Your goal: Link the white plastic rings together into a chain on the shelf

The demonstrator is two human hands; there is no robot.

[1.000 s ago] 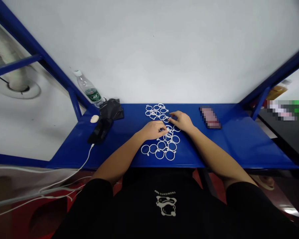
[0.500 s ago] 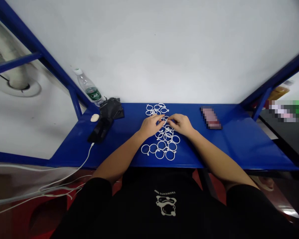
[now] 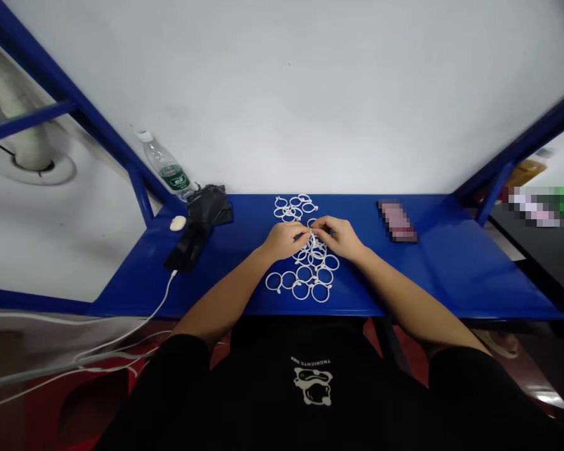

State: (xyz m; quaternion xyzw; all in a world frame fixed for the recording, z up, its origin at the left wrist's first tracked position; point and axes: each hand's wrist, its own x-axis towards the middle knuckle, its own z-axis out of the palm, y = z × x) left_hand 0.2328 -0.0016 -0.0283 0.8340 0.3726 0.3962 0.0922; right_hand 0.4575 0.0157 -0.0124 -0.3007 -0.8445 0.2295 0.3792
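Left end of the blue bench [image 3: 451, 269]: a clear water bottle [image 3: 166, 165] stands at the wall. Near it are a small cream object [image 3: 178, 223], a black pouch [image 3: 210, 205] and a dark device [image 3: 186, 247] with a white cable [image 3: 156, 308] running off the front edge. None is touched.

Centre: my left hand [image 3: 284, 239] is curled, thumb and forefinger pinched on a white ring [image 3: 313, 238]. My right hand [image 3: 342, 237] meets it from the other side, fingertips closed on the same ring. That ring sits just above the bench between two groups. The near cluster of rings [image 3: 305, 283] lies flat in rows and appears linked; the far heap of rings [image 3: 293, 207] is looser.

My judgement: the near cluster is the finished portion and the far heap is outstanding, so the work is past halfway.

Right: a blurred flat object [image 3: 397, 220] lies well apart from both hands.
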